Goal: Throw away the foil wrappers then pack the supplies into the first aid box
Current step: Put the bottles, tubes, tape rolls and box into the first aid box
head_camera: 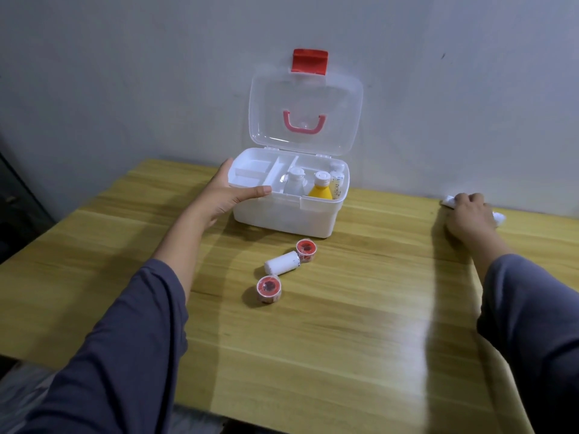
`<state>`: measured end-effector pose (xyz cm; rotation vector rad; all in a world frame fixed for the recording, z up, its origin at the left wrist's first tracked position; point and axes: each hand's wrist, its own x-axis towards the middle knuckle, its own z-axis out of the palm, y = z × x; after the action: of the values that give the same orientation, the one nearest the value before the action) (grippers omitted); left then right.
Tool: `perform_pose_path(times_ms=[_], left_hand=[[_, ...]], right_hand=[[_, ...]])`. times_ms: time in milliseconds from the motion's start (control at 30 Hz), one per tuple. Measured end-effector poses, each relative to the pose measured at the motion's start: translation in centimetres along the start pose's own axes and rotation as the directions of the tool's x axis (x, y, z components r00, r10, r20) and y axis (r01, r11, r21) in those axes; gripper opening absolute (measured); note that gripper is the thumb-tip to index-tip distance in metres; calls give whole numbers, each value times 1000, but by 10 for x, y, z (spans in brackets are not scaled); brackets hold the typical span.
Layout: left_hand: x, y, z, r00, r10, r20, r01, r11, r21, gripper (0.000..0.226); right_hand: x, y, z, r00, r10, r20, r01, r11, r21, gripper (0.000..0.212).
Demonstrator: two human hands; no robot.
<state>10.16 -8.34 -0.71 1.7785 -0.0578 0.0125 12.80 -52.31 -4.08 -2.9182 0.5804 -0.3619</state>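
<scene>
Steadying the first aid box (pixel 283 216) at its left rim with my left hand (pixel 230 194), fingers spread against the wall, I clench my right hand (pixel 470 216) over a white gauze roll (pixel 448 202) far right of the box. Another roll (pixel 282 262) and two tape spools (pixel 306 249) (pixel 268 288) lie on the counter (pixel 344 339) just before the box; I judge a hasty pull could drop the gauze off the far edge, or my sleeve could send the loose roll rolling.

open white first aid box (pixel 283 214), bottles (pixel 320 188) inside; tape rolls (pixel 269 288), gauze roll (pixel 282 262) in front

Wooden table (pixel 313 355) against pale grey wall (pixel 125 73); dark object at far left edge, unclear
</scene>
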Motion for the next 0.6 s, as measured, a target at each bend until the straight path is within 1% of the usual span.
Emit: perform_pose_path(times_ms=[33, 100, 133, 167, 233, 333, 433, 600], left_hand=[[-1, 0, 0, 1000, 2, -1, -2, 1000, 4, 80], [-2, 1, 0, 1000, 12, 6, -12, 1000, -2, 104], [-1, 2, 0, 1000, 20, -2, -20, 1000, 2, 112], [-2, 2, -1, 1000, 28, -6, -28, 1000, 7, 115], [-1, 1, -2, 1000, 30, -7, -30, 1000, -4, 115], [-3, 3, 0, 999, 34, -2, -34, 999, -14, 116], [-3, 3, -1, 1000, 31, 0, -31, 999, -23, 117], [-2, 2, -2, 999, 33, 5, -32, 999, -25, 119]], right_hand=[[-1, 1, 1, 1000, 0, 7, 0, 1000, 9, 39], [-4, 3, 1, 1000, 10, 11, -10, 1000, 9, 40], [-5, 3, 0, 1000, 12, 9, -13, 1000, 3, 40], [-7, 4, -1, 1000, 12, 10, -12, 1000, -5, 41], [-12, 3, -1, 1000, 11, 26, -11, 1000, 4, 44], [-28, -1, 3, 999, -18, 41, 14, 996, 92, 46], [-55, -15, 6, 990, -140, 22, 137, 984, 111, 47], [-104, -37, 3, 941, -336, 38, 322, 924, 206, 46]])
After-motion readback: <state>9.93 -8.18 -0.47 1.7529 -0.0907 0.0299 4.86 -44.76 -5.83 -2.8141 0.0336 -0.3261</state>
